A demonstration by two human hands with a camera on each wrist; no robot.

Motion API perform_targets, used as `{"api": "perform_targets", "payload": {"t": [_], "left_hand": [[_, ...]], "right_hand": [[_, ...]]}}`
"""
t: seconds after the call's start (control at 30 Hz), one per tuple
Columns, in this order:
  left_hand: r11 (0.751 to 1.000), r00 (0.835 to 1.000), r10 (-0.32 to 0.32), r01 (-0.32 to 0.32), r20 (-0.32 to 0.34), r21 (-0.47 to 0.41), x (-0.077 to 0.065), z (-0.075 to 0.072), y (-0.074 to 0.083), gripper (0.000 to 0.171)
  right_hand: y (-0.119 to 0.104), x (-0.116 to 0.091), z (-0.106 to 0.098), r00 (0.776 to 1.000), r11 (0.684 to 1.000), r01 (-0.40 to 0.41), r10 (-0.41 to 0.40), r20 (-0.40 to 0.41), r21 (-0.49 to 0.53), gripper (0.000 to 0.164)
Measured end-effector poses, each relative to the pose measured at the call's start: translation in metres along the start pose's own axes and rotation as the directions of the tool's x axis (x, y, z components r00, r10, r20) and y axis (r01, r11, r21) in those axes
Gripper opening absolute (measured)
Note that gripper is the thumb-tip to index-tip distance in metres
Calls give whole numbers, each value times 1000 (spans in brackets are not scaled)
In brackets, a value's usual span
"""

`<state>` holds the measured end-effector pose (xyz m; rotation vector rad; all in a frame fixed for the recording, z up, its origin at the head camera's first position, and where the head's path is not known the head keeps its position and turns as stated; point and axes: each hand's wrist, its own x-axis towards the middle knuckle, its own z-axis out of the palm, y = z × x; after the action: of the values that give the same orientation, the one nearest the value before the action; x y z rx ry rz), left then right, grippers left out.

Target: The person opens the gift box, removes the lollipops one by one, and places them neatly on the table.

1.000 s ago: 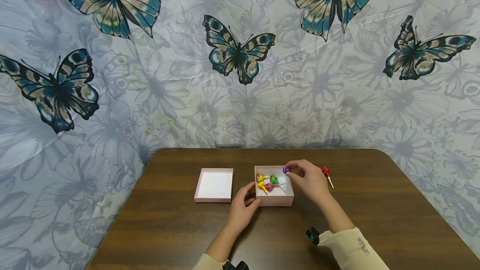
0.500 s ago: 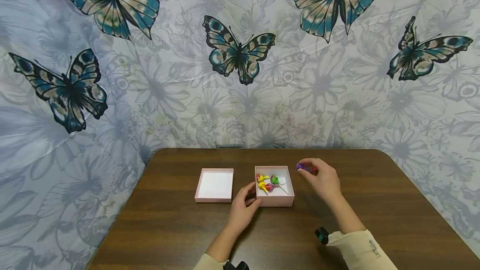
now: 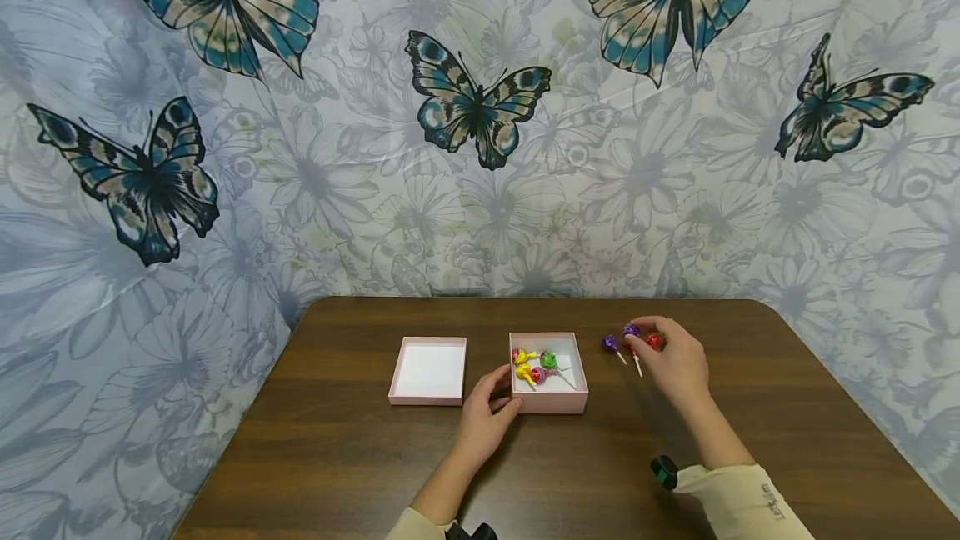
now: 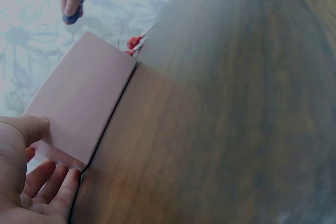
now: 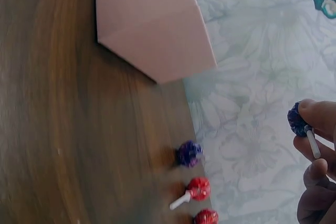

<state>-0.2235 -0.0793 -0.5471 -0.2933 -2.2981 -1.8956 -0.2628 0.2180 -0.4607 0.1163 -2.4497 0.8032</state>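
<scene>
My left hand [image 3: 483, 423] grips the near left corner of a pink box [image 3: 551, 402], thumb on its front and fingers along its side. Inside the open box lie several wrapped lollipops, among them a green one [image 3: 549, 360] and a yellow one [image 3: 523, 372]. To the right of the box, my right hand [image 3: 678, 365] pinches a purple lollipop [image 5: 298, 120] by its wrapped head, above the table. Under and beside that hand lie another purple lollipop [image 3: 611, 344] and two red lollipops, one [image 5: 199, 188] with its white stick showing in the right wrist view.
A shallow pink lid [image 3: 427, 400] with a white inside lies left of the box on the brown wooden table [image 3: 337, 457]. Behind the table hangs a cloth [image 3: 487, 232] printed with butterflies and flowers.
My right hand has carried the purple lollipop from the box's right rim to the right, over the lollipops on the table. My left hand has stayed on the box.
</scene>
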Motion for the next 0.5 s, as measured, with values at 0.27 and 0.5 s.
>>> {"api": "perform_targets", "payload": {"t": [0.27, 0.5], "left_hand": [[1000, 1000, -7, 7, 4, -6, -1, -1, -1, 52], [999, 1000, -13, 12, 15, 32, -1, -1, -2, 53]], "right_hand": [[16, 2, -10, 998, 998, -55, 55, -13, -5, 22], [32, 2, -16, 990, 990, -142, 142, -2, 15, 24]]}}
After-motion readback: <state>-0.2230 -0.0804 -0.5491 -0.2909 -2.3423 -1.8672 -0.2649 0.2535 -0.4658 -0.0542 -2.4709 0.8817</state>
